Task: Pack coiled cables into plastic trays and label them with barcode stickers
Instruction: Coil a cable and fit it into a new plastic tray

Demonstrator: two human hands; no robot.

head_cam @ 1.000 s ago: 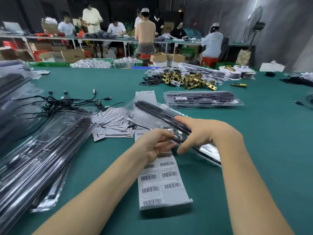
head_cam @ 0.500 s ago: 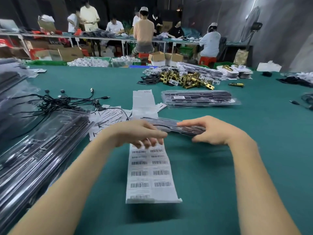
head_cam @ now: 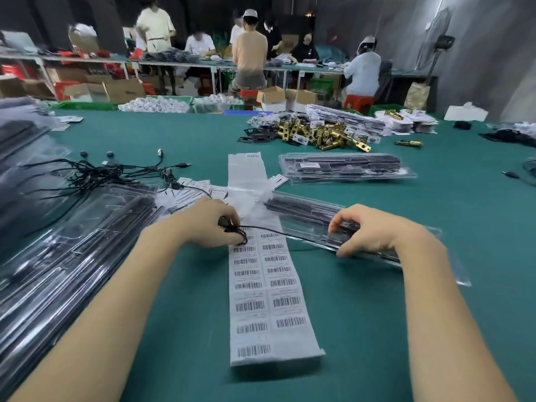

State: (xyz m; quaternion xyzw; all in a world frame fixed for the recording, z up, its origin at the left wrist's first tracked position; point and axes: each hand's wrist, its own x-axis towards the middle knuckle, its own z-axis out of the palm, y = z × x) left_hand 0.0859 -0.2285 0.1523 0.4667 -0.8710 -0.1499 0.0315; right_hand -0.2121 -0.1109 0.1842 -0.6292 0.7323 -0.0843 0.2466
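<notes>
Left hand (head_cam: 213, 223): fingers curled round a small coil of thin black cable (head_cam: 235, 231), held low over the upper part of the sticker sheet.
Right hand (head_cam: 367, 232): fingertips clamped on the near edge of the clear tray (head_cam: 307, 217), thumb underneath; the hold looks firm, though how deep the thumb reaches is hidden.
Cable: one strand runs from the coil rightward to the tray and ends near the right fingers (whether it is already seated in a slot, cannot tell).
Tray: lies on the green table (head_cam: 377, 329), long axis running from far left to near right, dark insert inside, just right of the sticker sheet.
Sticker sheet (head_cam: 262, 288): long white strip of barcodes in two columns, lying between the two forearms, reaching toward the near edge.
Loose cables (head_cam: 95, 172): black tangle at far left, plugs splayed out.
Tray stack (head_cam: 66, 256): many clear trays heaped at near left.
Finished pack (head_cam: 345, 168): a closed tray further off, right of centre.
Handling, cable: judged light, limp and springy; the coil will want to unwind, so best pinched across all its loops at once, not by a single strand.
Handling, tray: judged thin, flexible, slick plastic; likely to bow or skid if lifted by one corner, so hold the long edge and keep it flat on the table.
Step in hand: probably tucking the coil into the tray; labelling not yet done.
</notes>
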